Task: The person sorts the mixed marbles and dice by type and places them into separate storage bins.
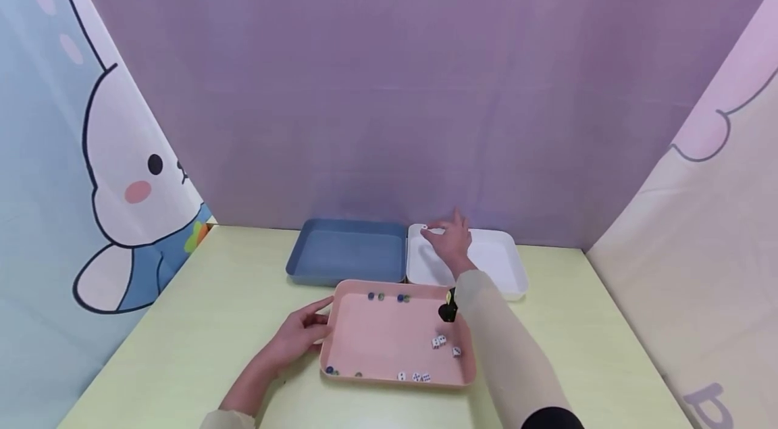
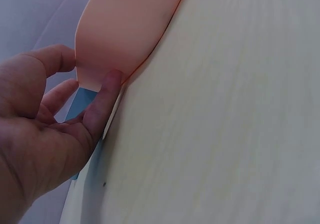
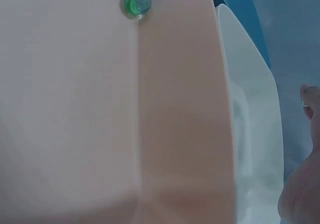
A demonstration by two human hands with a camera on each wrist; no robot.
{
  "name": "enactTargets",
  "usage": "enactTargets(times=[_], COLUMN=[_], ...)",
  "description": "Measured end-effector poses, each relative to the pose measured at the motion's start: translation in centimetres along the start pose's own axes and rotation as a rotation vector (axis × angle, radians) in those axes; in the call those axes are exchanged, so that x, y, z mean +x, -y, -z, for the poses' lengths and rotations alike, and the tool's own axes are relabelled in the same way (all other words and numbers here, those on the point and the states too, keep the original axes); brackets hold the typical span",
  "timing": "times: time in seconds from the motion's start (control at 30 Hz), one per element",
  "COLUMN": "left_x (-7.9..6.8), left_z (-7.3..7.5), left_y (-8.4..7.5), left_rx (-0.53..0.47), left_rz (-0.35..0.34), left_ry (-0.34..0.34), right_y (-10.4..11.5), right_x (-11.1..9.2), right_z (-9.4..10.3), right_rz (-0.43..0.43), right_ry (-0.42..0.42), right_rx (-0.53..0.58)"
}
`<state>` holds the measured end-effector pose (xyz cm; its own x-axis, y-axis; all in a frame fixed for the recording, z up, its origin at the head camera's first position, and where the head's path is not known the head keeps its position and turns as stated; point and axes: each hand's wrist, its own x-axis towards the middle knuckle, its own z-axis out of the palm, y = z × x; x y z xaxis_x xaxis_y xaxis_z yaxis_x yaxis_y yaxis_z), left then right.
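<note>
My right hand [image 1: 451,240] pinches a small white die [image 1: 423,229] between thumb and fingertip over the left part of the white tray [image 1: 495,257]. In the right wrist view, the hand [image 3: 305,179] shows at the right edge, the die mostly hidden. My left hand [image 1: 298,334] holds the left side of the pink tray [image 1: 377,341]; in the left wrist view its fingers [image 2: 102,104] touch the outer wall and rim. Inside the pink tray are several white dice [image 1: 439,342] at the right and front, and several glass marbles [image 1: 381,296] along the back and front left.
A blue-grey tray [image 1: 346,253] stands behind the pink one, beside the white tray. All stand on a pale yellow table [image 1: 200,307]. A purple cloth [image 1: 389,91] hangs behind the table. A black object [image 1: 448,311] shows at the right sleeve, above the pink tray.
</note>
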<state>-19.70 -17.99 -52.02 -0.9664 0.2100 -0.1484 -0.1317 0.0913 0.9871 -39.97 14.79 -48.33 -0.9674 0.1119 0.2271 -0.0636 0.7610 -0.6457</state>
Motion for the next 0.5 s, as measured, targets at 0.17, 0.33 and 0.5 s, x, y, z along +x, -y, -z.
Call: enactTargets(times=[0.17, 0.33, 0.5], left_x=[-0.28, -0.22, -0.23], left_z=[0.34, 0.46, 0.56], left_y=[0.26, 0.02, 0.08], left_rx=[-0.018, -0.049, -0.061], left_rz=[-0.004, -0.007, -0.003], left_ry=[0.013, 0.03, 0.031], right_y=[0.16, 0.28, 0.49], right_x=[-0.33, -0.17, -0.32], right_z=[-0.62, -0.69, -0.6], right_rz=[0.002, -0.002, -0.003], right_ry=[-0.005, -0.017, 0.003], right_rx=[0.048, 0.044, 0.057])
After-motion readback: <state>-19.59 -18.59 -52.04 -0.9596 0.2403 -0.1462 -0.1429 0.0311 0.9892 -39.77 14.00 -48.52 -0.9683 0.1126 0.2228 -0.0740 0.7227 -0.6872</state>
